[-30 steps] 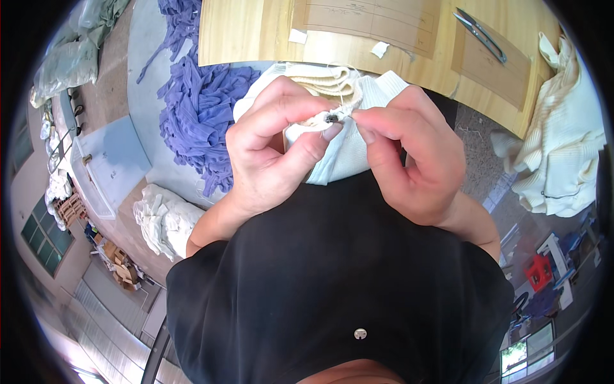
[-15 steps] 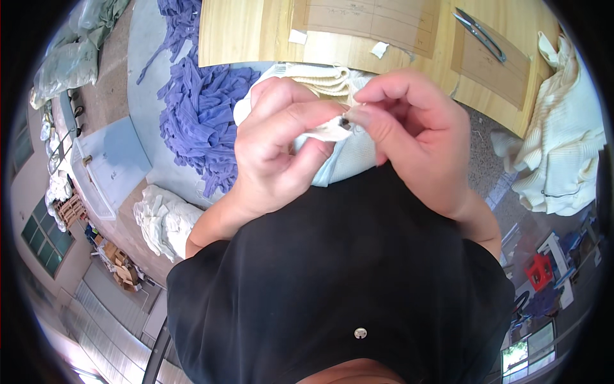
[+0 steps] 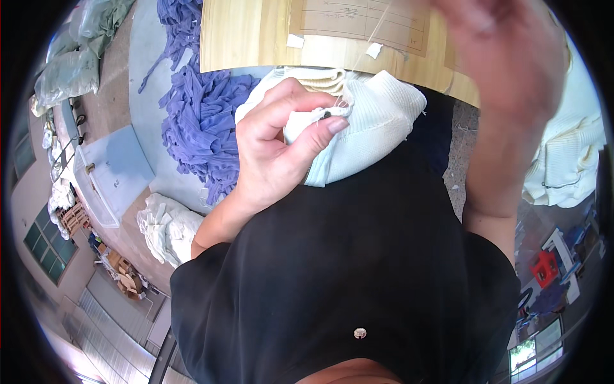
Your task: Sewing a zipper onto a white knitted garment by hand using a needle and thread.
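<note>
Left hand (image 3: pixel 275 147) is pinching white knit fabric (image 3: pixel 377 121) at 1 o'clock; blurred right hand (image 3: pixel 511 51) is hovering at 2, grip can't tell. Thread (image 3: pixel 376 29) is running up; apparently drawing-through step, next pull probably needing steady left pinch.

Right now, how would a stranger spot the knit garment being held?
Find the wooden table at the top, then look below its edge, right of the purple cloth heap. The garment is the pale knit bundle there; unlike the heap, it is pinched in the left hand.
</note>
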Demonstrator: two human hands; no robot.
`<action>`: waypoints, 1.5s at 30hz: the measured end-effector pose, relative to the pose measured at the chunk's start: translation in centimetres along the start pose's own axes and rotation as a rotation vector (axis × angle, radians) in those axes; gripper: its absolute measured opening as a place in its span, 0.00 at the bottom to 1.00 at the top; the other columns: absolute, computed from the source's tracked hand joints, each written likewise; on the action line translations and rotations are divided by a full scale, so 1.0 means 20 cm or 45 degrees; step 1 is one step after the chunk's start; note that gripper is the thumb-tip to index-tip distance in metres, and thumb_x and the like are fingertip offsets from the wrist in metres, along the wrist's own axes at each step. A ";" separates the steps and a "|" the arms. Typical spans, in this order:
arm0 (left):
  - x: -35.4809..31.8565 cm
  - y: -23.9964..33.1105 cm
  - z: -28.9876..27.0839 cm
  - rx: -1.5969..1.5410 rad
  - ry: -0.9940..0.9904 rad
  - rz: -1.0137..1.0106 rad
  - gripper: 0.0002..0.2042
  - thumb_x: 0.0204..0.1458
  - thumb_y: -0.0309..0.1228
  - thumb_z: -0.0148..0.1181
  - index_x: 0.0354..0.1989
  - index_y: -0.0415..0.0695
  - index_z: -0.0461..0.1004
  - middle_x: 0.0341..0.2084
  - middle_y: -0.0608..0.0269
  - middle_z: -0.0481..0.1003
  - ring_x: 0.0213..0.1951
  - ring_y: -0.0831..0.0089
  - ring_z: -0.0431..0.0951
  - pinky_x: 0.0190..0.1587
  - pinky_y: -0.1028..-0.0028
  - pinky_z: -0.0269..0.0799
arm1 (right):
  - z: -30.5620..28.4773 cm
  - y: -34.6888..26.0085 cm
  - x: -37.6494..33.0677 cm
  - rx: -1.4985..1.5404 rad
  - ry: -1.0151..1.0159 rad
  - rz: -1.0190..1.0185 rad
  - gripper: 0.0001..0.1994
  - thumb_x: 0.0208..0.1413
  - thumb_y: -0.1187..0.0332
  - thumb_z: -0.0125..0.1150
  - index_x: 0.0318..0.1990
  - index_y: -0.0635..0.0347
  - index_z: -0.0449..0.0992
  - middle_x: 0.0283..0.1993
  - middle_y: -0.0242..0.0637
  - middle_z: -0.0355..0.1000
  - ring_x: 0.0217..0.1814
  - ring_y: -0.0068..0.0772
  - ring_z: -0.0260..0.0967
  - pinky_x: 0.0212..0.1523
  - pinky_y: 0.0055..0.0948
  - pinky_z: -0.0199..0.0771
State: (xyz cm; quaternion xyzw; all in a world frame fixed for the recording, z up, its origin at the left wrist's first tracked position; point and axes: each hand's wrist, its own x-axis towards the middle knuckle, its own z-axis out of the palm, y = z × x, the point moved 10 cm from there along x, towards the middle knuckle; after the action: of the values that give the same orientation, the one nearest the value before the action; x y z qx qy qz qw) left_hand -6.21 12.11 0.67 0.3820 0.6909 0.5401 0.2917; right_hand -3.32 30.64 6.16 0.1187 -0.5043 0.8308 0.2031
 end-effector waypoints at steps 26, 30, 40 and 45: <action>-0.08 -0.06 -0.01 -0.420 0.013 -0.231 0.13 0.43 0.14 0.57 0.39 0.36 0.70 0.32 0.63 0.71 0.37 0.78 0.69 0.41 0.80 0.63 | 0.43 0.14 -0.41 -1.442 0.114 0.097 0.12 0.37 0.86 0.58 0.33 0.64 0.73 0.24 0.36 0.61 0.21 0.31 0.61 0.19 0.24 0.59; -0.08 -0.05 0.00 -0.388 0.006 -0.201 0.12 0.43 0.14 0.57 0.37 0.34 0.70 0.30 0.62 0.70 0.35 0.77 0.69 0.40 0.80 0.62 | 0.44 0.13 -0.41 -1.436 0.114 0.044 0.13 0.36 0.86 0.57 0.33 0.64 0.73 0.23 0.36 0.61 0.21 0.32 0.61 0.19 0.25 0.60; -0.05 0.01 -0.01 -0.271 -0.051 0.000 0.09 0.42 0.14 0.56 0.34 0.34 0.72 0.29 0.60 0.71 0.34 0.75 0.70 0.37 0.79 0.64 | 0.45 0.12 -0.41 -1.393 0.151 0.000 0.14 0.33 0.87 0.57 0.32 0.66 0.73 0.23 0.37 0.62 0.20 0.32 0.61 0.19 0.24 0.60; -0.04 0.01 0.00 -0.241 -0.066 0.012 0.10 0.41 0.14 0.55 0.34 0.34 0.73 0.29 0.58 0.72 0.32 0.73 0.71 0.36 0.78 0.65 | 0.46 0.11 -0.41 -1.400 0.136 -0.013 0.15 0.31 0.87 0.57 0.33 0.66 0.73 0.23 0.37 0.62 0.20 0.32 0.62 0.18 0.25 0.60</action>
State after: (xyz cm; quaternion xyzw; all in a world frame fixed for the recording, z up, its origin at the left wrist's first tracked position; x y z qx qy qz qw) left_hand -5.75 11.34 0.89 0.3699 0.6271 0.5943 0.3416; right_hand 2.84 19.84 5.46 -0.0446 -0.8524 0.4488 0.2645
